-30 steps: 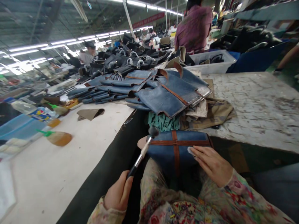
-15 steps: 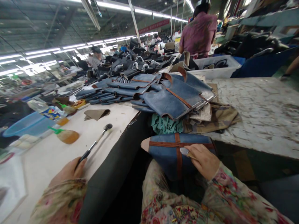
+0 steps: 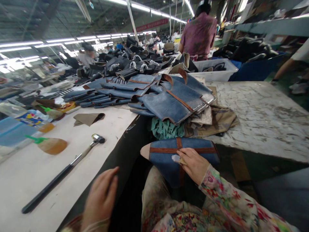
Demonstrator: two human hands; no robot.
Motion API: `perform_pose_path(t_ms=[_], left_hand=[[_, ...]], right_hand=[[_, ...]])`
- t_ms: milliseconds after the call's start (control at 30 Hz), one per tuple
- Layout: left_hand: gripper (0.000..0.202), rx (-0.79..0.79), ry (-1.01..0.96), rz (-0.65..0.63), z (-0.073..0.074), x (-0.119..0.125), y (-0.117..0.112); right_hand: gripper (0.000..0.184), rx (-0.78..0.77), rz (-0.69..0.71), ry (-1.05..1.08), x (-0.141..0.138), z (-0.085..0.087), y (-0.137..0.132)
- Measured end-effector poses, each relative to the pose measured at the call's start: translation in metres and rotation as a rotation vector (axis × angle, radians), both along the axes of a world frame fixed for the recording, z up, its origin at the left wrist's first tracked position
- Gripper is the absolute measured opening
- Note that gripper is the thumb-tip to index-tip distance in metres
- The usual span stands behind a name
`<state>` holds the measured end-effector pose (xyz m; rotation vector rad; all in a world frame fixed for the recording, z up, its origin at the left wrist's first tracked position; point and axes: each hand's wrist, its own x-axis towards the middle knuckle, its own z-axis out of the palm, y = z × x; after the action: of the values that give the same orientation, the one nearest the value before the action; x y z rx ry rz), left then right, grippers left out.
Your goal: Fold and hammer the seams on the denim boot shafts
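A blue leather piece [image 3: 166, 158] with brown crossed straps lies on my lap against the table's edge. My right hand [image 3: 193, 164] rests on it, fingers curled round a small whitish object [image 3: 175, 158] that I cannot name. My left hand [image 3: 101, 198] hovers empty over the dark edge of the white table, fingers loosely together and slightly blurred. A small hammer [image 3: 62, 174] with a black handle and metal head lies flat on the white table [image 3: 48, 193], just left of that hand.
A heap of blue leather pieces [image 3: 169, 96] sits ahead, with green cloth [image 3: 165, 129] under it. Glue bottles [image 3: 49, 145], a blue basin [image 3: 9, 132] and a folded brown piece [image 3: 88, 118] lie at left. A worn grey table [image 3: 260, 112] is at right. A person in purple [image 3: 199, 32] stands beyond.
My left hand set the hammer down on the white table, let go and drew back toward me. My right hand stayed on the blue piece, its fingers curling.
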<state>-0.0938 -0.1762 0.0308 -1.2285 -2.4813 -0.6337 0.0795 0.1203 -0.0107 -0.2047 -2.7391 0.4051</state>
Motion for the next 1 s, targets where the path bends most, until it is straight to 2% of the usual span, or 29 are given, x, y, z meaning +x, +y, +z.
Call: perform_pose_path(t_ms=[67,133,200,267,500,667,767,867,1000], left_hand=[[0.027,0.043,0.020,-0.188,-0.021,0.024,0.068],[0.027,0.089,0.054,-0.298,-0.037,0.038,0.123],[0.027,0.102,0.114,-0.335,-0.047,0.041,0.158],[0.026,0.090,0.160,-0.342,-0.052,0.038,0.173],[0.028,0.026,0.142,-0.362,-0.055,0.026,0.165],[0.024,0.037,0.123,-0.358,-0.052,0.023,0.172],[0.023,0.037,0.102,-0.388,-0.048,0.021,0.172],[0.027,0.031,0.141,-0.406,-0.049,0.019,0.163],[0.030,0.025,0.246,-0.308,-0.057,0.008,0.142]], right_hand=[[0.042,0.008,-0.016,-0.022,0.001,0.002,0.000],[0.041,0.025,-0.042,-0.043,0.003,0.003,0.001],[0.041,0.052,-0.084,-0.048,0.009,0.003,0.004],[0.039,0.090,-0.122,-0.041,0.017,0.002,0.011],[0.035,0.177,-0.124,-0.022,0.046,-0.002,0.041],[0.031,0.174,-0.185,0.029,0.043,-0.004,0.045],[0.031,0.120,-0.183,0.027,0.042,-0.005,0.043],[0.036,0.056,-0.187,0.021,0.052,-0.009,0.047],[0.034,0.007,-0.239,0.043,0.078,-0.018,0.063]])
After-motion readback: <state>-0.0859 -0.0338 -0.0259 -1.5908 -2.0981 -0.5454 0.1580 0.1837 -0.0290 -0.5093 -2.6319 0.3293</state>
